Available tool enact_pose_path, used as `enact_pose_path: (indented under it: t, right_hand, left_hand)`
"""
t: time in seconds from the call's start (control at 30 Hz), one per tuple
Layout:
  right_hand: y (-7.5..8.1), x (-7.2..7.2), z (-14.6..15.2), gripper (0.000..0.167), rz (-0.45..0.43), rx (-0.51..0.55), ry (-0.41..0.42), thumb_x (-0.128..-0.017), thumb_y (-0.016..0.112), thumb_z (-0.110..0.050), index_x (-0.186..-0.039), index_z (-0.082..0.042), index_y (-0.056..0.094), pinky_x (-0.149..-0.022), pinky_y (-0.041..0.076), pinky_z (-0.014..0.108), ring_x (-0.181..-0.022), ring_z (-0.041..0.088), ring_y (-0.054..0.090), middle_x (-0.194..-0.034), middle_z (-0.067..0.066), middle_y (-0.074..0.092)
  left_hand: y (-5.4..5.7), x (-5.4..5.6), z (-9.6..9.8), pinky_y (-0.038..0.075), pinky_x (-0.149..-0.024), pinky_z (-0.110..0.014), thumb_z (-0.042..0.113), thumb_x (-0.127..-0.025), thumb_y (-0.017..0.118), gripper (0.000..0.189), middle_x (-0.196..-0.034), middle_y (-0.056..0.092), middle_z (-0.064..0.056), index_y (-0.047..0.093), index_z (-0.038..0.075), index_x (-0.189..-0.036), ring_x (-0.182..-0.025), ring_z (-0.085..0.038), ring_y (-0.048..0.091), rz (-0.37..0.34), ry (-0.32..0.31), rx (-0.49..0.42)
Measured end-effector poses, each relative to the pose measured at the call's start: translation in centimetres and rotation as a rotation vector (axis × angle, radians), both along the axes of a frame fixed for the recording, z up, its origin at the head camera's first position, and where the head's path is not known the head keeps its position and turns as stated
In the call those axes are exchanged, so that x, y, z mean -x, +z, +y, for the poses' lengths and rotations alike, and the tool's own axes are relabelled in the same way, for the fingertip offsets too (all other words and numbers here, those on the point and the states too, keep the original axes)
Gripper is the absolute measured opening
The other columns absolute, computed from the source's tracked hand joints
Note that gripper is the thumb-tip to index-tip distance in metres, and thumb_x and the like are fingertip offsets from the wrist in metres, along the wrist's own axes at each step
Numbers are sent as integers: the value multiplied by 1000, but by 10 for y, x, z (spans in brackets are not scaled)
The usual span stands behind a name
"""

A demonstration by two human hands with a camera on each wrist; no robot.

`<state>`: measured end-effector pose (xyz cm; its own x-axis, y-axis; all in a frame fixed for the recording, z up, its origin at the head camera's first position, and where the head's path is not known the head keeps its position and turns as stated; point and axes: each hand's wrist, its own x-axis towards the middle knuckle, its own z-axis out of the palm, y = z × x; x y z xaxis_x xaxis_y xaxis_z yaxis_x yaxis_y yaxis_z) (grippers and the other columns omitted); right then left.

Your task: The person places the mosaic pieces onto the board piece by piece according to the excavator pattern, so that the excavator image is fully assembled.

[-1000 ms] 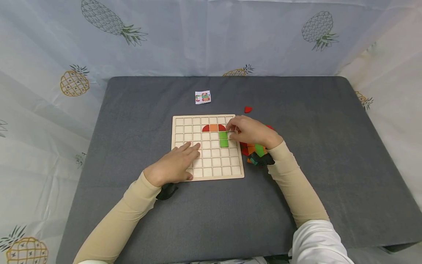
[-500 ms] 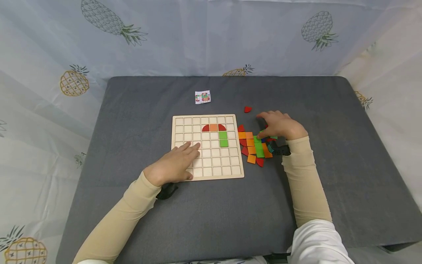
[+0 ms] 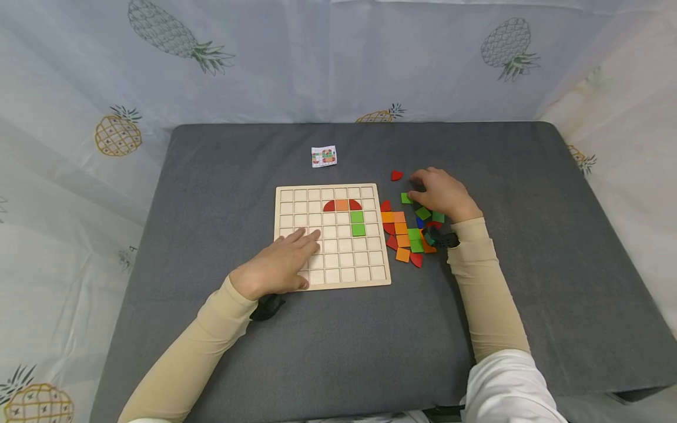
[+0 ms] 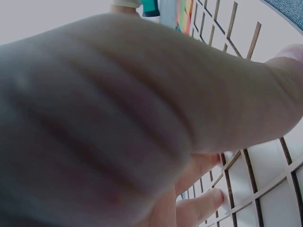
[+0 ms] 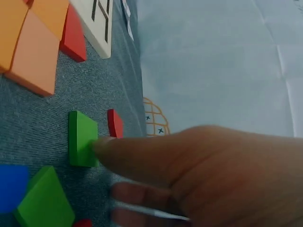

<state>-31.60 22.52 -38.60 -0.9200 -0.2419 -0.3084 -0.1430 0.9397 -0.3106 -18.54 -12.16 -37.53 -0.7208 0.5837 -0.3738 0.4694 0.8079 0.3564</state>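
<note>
A wooden grid board (image 3: pixel 280 235) lies on the table, holding two red curved tiles (image 3: pixel 355 204) with an orange square (image 3: pixel 341 204) between them, and green squares (image 3: pixel 358 223) below the right one. My left hand (image 3: pixel 280 261) rests on the board's lower left with fingers spread, as the left wrist view also shows. My right hand (image 3: pixel 444 194) is right of the board, its thumb touching a loose green square tile (image 5: pixel 84 139) that lies on the cloth. The other fingers stay off the tile in the right wrist view.
Beside the board's right edge spreads a pile of orange (image 3: pixel 400 229), red, green and blue tiles. A single red tile (image 3: pixel 396 175) lies beyond it. A small printed card (image 3: pixel 324 156) is behind the board. A patterned curtain (image 3: pixel 338 59) hangs past the table's far edge.
My right hand has moved from the board's right edge to the tile pile. One green square now lies apart from the pile, farther back, at my thumb. My left hand has stayed put.
</note>
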Motion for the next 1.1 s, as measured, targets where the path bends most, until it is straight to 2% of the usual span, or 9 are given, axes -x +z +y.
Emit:
enact_pose_path:
  t: [0.13, 0.23, 0.4, 0.6, 0.77, 1.0, 1.1]
  right_hand:
    - [-3, 0, -1, 47, -9, 62, 74, -98, 66, -20, -140, 0, 57, -108, 44, 59, -124, 40, 52, -136, 24, 55]
    - [-3, -1, -3, 44, -23, 71, 117, -96, 68, -16, -136, 1, 60, -106, 45, 57, -119, 39, 52, -132, 24, 56]
    - [-5, -2, -7, 39, 20, 92, 106, -96, 68, -17, -131, 0, 64, -97, 50, 53, -107, 34, 55, -121, 21, 59]
    - [-3, -6, -23, 40, 100, 192, 110, -97, 70, -23, -131, -3, 64, -97, 51, 51, -107, 31, 56, -118, 16, 60]
    - [2, -14, -46, 38, 136, 244, 178, -97, 69, -23, -130, -5, 66, -98, 51, 46, -109, 28, 55, -120, 12, 61]
    - [4, -27, -72, 35, 161, 261, 303, -96, 71, -24, -127, -8, 69, -82, 49, 39, -101, 25, 51, -113, 9, 62]
    - [3, -32, -81, 33, 142, 275, 345, -95, 72, -24, -125, -9, 70, -82, 49, 38, -101, 23, 51, -115, 8, 64]
  left_hand:
    - [-1, 0, 0, 29, -119, -65, 16, -85, 80, 71, -167, 29, -14, 47, 4, -146, -156, -40, 22, 1, -4, -1]
    - [-1, 1, 0, 30, -119, -66, 16, -85, 80, 70, -167, 29, -15, 48, 4, -146, -156, -40, 22, 8, -8, -2]
    - [-1, 1, 0, 30, -119, -66, 16, -85, 81, 69, -167, 29, -15, 48, 4, -144, -156, -40, 22, 9, -8, -1]
    - [-1, 1, 0, 29, -119, -66, 16, -85, 80, 68, -167, 29, -14, 49, 4, -144, -156, -40, 22, 6, -3, -5]
    - [-1, 0, -1, 28, -120, -66, 15, -85, 80, 69, -167, 28, -14, 48, 4, -145, -156, -40, 20, -1, 2, -6]
    - [-1, 1, -1, 29, -119, -66, 16, -85, 80, 65, -167, 28, -14, 50, 5, -141, -156, -40, 22, 3, -4, -6]
    - [0, 1, -2, 29, -119, -66, 16, -85, 79, 67, -167, 28, -14, 49, 4, -144, -156, -39, 21, 1, -5, -5]
